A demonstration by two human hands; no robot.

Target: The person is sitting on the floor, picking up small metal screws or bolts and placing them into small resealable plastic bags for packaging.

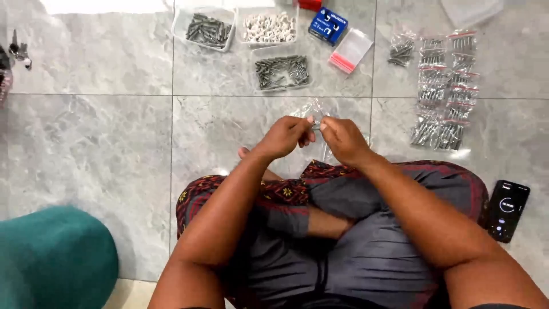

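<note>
My left hand (284, 137) and my right hand (343, 139) meet in front of me above the grey tiled floor. Together they pinch a small clear plastic bag (311, 110) with metal screws in it; its top sticks up between my fingertips. I sit cross-legged, and my knees lie just below the hands. Three clear tubs stand farther out: one with dark screws (207, 30), one with white plastic plugs (269, 27), one with grey screws (281, 72).
Several filled small bags (443, 86) lie in rows at the right. A stack of empty red-edged bags (350, 50) and a blue box (328, 25) lie near the tubs. A black phone (506, 209) rests by my right knee. A teal cushion (54, 257) sits at lower left.
</note>
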